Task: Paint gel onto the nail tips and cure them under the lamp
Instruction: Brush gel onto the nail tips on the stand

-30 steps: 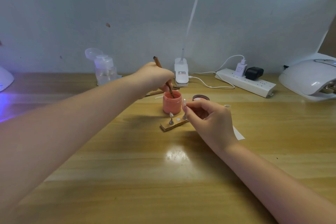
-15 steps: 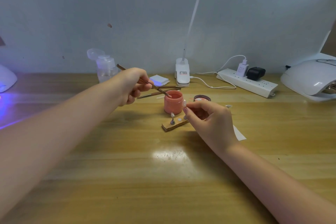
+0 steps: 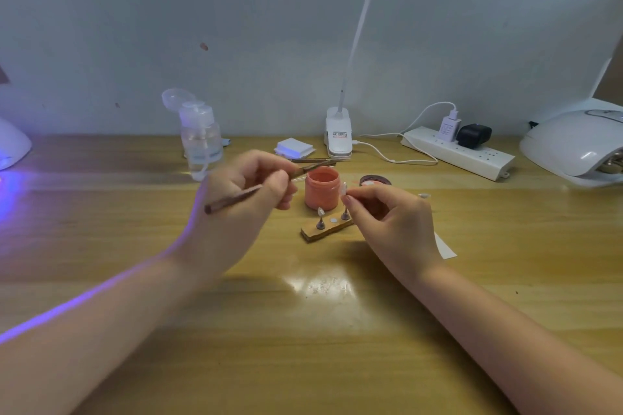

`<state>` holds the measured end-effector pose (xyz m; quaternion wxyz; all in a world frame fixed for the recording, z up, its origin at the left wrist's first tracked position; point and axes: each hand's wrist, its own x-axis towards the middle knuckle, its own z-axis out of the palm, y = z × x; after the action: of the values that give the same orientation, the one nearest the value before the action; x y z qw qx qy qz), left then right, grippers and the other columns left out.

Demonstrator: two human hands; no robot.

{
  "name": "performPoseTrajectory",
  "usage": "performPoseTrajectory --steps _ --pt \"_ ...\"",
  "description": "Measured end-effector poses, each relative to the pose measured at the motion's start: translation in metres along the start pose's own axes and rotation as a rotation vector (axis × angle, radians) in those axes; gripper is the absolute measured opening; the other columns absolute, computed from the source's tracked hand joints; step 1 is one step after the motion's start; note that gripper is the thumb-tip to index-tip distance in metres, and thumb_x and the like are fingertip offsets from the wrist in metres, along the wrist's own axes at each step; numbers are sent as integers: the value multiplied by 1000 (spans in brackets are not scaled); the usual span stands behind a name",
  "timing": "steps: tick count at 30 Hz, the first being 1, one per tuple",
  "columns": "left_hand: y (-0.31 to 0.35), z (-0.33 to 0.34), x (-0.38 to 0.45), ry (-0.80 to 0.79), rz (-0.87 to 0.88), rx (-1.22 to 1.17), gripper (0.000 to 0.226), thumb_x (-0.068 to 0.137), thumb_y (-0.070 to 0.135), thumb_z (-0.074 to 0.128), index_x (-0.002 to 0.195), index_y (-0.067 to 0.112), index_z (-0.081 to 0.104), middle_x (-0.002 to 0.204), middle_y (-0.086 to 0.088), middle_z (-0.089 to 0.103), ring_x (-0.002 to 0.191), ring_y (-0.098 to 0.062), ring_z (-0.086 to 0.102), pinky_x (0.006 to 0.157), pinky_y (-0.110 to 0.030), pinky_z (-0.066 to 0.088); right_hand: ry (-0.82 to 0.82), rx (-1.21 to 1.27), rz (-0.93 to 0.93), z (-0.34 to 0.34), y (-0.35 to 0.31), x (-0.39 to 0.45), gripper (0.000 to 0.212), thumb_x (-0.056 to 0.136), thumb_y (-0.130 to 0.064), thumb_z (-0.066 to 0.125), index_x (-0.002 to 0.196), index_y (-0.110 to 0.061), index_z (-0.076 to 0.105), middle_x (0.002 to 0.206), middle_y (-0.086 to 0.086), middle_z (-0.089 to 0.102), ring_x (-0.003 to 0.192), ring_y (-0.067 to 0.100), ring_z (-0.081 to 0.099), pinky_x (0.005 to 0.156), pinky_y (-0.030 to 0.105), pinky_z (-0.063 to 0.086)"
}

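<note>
My left hand [image 3: 249,189] gripped the brush [image 3: 236,199] just left of the gel jar [image 3: 322,189], right hand [image 3: 387,212] pinched a nail tip [image 3: 344,188] beside it

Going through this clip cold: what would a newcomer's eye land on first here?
Probably the two hands meeting at mid-table: the left hand holds a thin brush, the right hand pinches a clear nail tip, both at the open coral gel jar. Next, violet light spills from the far left edge across the wooden table. A white lamp sits far right.
</note>
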<state>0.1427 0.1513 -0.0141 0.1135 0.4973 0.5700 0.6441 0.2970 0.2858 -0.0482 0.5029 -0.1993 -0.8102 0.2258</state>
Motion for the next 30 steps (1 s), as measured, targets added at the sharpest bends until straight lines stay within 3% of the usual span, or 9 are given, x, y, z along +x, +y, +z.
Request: performPoseTrajectory --steps 4,6,10,12,14,19,22,25,30 --pt "5 11 -22 -65 162 180 20 86 14 57 96 28 69 86 17 73 83 -3 70 71 -11 50 10 -22 9 0 0 0 9 82 -7 74 90 -9 75 77 -3 70 69 9 64 66 16 50" --pt "6 13 -22 -61 180 212 20 85 14 58 97 27 68 86 15 72 84 -4 69 72 -11 49 18 -24 9 0 0 0 10 81 -7 74 91 -10 75 77 -5 69 68 7 64 66 14 50" --pt "4 11 -23 -88 186 217 19 84 14 59 96 26 69 86 11 72 84 -11 69 72 -23 54 31 -36 5 0 0 0 10 81 -7 75 90 -10 75 75 -3 69 68 8 63 65 15 50" --pt "3 7 -25 -121 185 229 14 85 21 59 93 23 70 84 8 72 82 -16 69 72 -37 56 29 -32 5 0 1 0 10 81 -6 74 90 -10 75 73 -3 69 70 7 63 64 13 49" --pt "2 4 -27 -105 194 224 20 84 30 55 92 20 70 83 5 71 79 -17 68 72 -41 55 26 -32 1 0 1 0 10 81 -6 74 90 -9 75 72 -4 68 72 5 63 64 9 46" --pt "4 11 -23 -87 215 211 16 89 22 60 101 28 67 91 16 72 84 -4 68 73 -17 52 17 -41 -10 0 0 0 11 81 -6 74 91 -10 75 76 -3 70 67 8 63 65 16 50" --pt "1 11 -24 -125 230 259 19 87 15 59 100 25 68 90 13 72 87 -7 68 73 -19 52 11 -46 -13 0 0 -1 11 81 -6 74 92 -9 75 77 -3 70 68 7 63 65 17 51" --pt "-1 8 -27 -110 213 228 16 85 23 56 92 18 70 82 6 70 82 -16 66 71 -28 52 13 -37 7 0 0 -1 10 82 -6 74 91 -9 75 74 -4 68 65 5 61 64 12 47" --pt "4 13 -25 -108 194 191 17 88 16 59 102 21 69 90 15 72 89 -7 67 74 -13 48 -10 -30 5 0 -1 -1 10 83 -7 73 92 -9 75 77 -3 69 68 6 62 65 18 50"
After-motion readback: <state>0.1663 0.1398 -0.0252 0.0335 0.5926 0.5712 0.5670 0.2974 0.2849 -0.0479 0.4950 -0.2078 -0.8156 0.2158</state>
